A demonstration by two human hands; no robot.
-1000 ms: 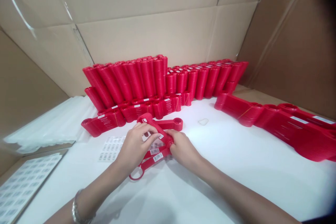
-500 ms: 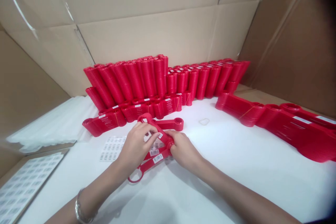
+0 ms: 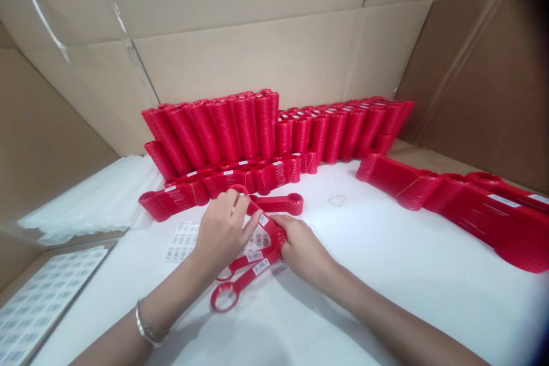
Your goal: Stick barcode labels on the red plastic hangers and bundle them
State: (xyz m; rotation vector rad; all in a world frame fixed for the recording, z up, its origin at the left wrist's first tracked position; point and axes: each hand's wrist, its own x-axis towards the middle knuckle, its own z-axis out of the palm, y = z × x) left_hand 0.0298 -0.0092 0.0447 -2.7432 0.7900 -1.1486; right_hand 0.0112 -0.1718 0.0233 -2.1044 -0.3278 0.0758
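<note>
My right hand point(image 3: 302, 249) is closed round the ends of several red plastic pieces point(image 3: 274, 234), which fan out to the left. Two lower pieces carry white barcode labels point(image 3: 261, 266), and one ends in an open ring point(image 3: 225, 297). My left hand point(image 3: 227, 223) has its fingers curled over the far end of the upper piece, thumb near a small white label point(image 3: 263, 219). Beneath the hands lies a sheet of barcode labels point(image 3: 182, 240), partly covered. Just behind, a short stack of red pieces point(image 3: 278, 204) rests on the white table point(image 3: 343, 309).
Tall stacks of red pieces point(image 3: 223, 131) stand along the cardboard wall point(image 3: 257, 57). Banded bundles point(image 3: 398, 180) lie at the right. At the left are translucent plastic bags point(image 3: 94, 200) and another label sheet point(image 3: 47, 297). A loose rubber band point(image 3: 337, 200) lies behind my right hand.
The lower labelled pieces have spread farther from the upper one, their ring moving down. My left hand has shifted slightly along the upper piece, its fingers curling over the far end. The view has shifted slightly.
</note>
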